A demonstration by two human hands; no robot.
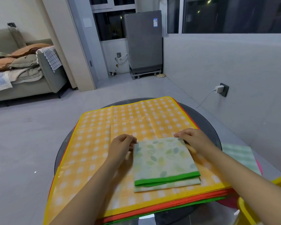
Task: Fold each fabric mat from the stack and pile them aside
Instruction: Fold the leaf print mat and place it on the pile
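Observation:
A folded green leaf-print mat [164, 161] with a bright green border lies on the stack of flat mats [107, 137], whose top one is yellow checked. My left hand [122, 146] pinches the folded mat's far left corner. Its far right corner is held by my right hand [193, 138]. Red and green edges of lower mats show at the stack's near side. A folded pale green checked mat [238, 155] lies to the right, beyond my right forearm.
The stack rests on a round dark glass table [206, 117]. A yellow plastic object [266, 202] sits at the near right. A wall with a plugged-in charger [221, 90] runs along the right. A sofa [23, 75] stands far left, a grey appliance [144, 43] at the back.

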